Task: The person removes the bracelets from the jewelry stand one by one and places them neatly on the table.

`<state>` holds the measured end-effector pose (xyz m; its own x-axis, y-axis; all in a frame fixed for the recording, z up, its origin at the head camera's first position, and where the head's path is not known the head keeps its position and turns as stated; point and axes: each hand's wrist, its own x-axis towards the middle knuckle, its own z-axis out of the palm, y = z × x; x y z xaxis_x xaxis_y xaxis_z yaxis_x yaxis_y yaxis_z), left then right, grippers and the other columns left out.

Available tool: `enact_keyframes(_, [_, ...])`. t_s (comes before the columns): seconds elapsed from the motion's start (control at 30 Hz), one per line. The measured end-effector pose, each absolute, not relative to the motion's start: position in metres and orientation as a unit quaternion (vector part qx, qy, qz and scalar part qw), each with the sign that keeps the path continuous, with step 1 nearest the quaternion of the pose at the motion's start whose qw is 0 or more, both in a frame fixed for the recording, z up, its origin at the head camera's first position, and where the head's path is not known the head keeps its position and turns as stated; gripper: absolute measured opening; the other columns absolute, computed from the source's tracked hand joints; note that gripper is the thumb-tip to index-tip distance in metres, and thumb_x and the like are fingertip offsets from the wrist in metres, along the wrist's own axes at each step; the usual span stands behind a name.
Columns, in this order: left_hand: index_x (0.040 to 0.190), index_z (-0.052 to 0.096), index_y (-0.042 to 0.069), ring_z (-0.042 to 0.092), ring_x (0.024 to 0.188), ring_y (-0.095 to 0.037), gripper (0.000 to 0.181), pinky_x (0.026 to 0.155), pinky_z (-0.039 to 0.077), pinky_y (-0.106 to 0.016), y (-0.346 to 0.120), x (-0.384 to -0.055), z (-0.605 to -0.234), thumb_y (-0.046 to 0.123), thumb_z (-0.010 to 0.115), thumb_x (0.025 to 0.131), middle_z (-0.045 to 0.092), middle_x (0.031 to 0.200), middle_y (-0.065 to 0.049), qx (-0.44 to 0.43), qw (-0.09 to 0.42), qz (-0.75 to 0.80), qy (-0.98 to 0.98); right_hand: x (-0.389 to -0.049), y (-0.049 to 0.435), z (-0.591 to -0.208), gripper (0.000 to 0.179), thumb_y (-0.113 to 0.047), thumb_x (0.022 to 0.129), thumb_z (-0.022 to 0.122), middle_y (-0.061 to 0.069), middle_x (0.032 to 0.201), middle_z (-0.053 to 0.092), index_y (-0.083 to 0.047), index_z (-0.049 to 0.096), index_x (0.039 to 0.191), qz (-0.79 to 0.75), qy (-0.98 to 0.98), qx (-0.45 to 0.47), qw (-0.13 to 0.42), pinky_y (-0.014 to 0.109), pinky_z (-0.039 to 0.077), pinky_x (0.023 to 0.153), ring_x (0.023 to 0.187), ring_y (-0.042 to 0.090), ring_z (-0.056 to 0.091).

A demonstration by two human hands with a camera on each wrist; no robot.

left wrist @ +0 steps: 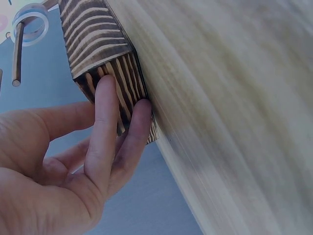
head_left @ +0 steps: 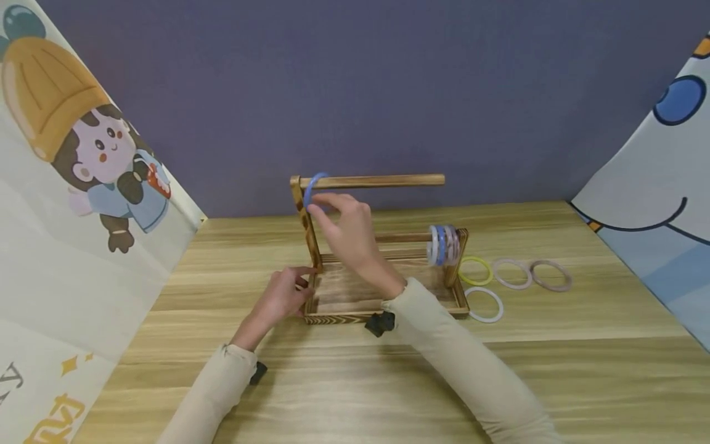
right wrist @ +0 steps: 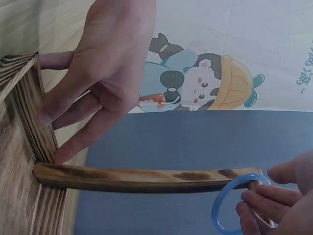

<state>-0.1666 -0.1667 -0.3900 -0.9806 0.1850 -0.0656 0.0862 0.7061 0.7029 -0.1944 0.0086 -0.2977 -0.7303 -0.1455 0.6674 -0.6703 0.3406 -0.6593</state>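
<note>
My right hand (head_left: 355,237) pinches a blue bangle (head_left: 308,192) with thumb and fingers. The bangle encircles the upper bar (head_left: 383,180) of a wooden stand at its left end, beside the upright post (head_left: 307,225). In the right wrist view, the fingers partly cover this blue bangle (right wrist: 217,208). My left hand (head_left: 281,295) rests against the left end of the stand's base (head_left: 344,319). In the left wrist view, extended fingers (left wrist: 103,122) press the striped end face of the base (left wrist: 128,83).
Several bangles (head_left: 441,245), white, blue and pinkish, hang at the right end of the lower bar (head_left: 402,237). Right of the stand lie a yellow bangle (head_left: 490,271), a pale pink one (head_left: 529,275), a mauve one (head_left: 568,280) and a white one (head_left: 501,306).
</note>
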Motion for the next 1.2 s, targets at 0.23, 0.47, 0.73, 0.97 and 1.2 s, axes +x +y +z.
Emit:
enact_keyframes(0.23, [0.138,0.059,0.006,0.065,0.049,-0.017,0.046,0.047,0.059,-0.028,-0.166,-0.168,-0.39,0.002,0.067,0.093,0.07,0.105,-0.025,0.074,0.068,0.375,0.922,-0.197,0.003,-0.3,0.025,-0.018,0.098,0.065,0.01,0.112,0.073,-0.002,0.072,0.116,0.509,-0.786,0.255,0.241,0.038,0.056,0.089,0.1,0.022,0.066])
enact_keyframes(0.47, [0.138,0.059,0.009,0.065,0.051,-0.017,0.044,0.047,0.059,-0.028,-0.164,-0.168,-0.391,0.004,0.066,0.095,0.069,0.107,-0.024,0.072,0.071,0.376,0.921,-0.2,-0.002,-0.303,0.027,-0.019,0.098,0.066,0.011,0.111,0.073,-0.001,0.072,0.117,0.501,-0.792,0.253,0.239,0.036,0.056,0.091,0.104,0.024,0.066])
enact_keyframes(0.73, [0.137,0.061,0.009,0.065,0.049,-0.018,0.044,0.047,0.059,-0.028,-0.163,-0.169,-0.39,0.002,0.066,0.094,0.07,0.104,-0.024,0.078,0.066,0.379,0.92,-0.2,-0.004,-0.309,0.026,-0.02,0.098,0.065,0.011,0.105,0.074,0.0,0.073,0.114,0.499,-0.784,0.256,0.267,0.036,0.059,0.083,0.098,0.023,0.068])
enact_keyframes(0.97, [0.137,0.061,0.008,0.067,0.053,-0.018,0.044,0.047,0.059,-0.028,-0.164,-0.169,-0.389,0.002,0.066,0.094,0.069,0.107,-0.026,0.072,0.066,0.375,0.922,-0.196,0.002,-0.311,0.023,-0.018,0.096,0.069,0.01,0.094,0.075,0.0,0.076,0.107,0.502,-0.762,0.256,0.319,0.03,0.059,0.073,0.085,0.018,0.068])
enact_keyframes(1.2, [0.139,0.058,0.008,0.066,0.053,-0.016,0.046,0.048,0.06,-0.029,-0.166,-0.167,-0.389,0.003,0.066,0.094,0.068,0.109,-0.025,0.073,0.073,0.371,0.923,-0.194,0.01,-0.31,0.017,-0.011,0.092,0.073,0.012,0.095,0.076,0.001,0.076,0.104,0.509,-0.742,0.255,0.353,0.028,0.061,0.076,0.084,0.018,0.072])
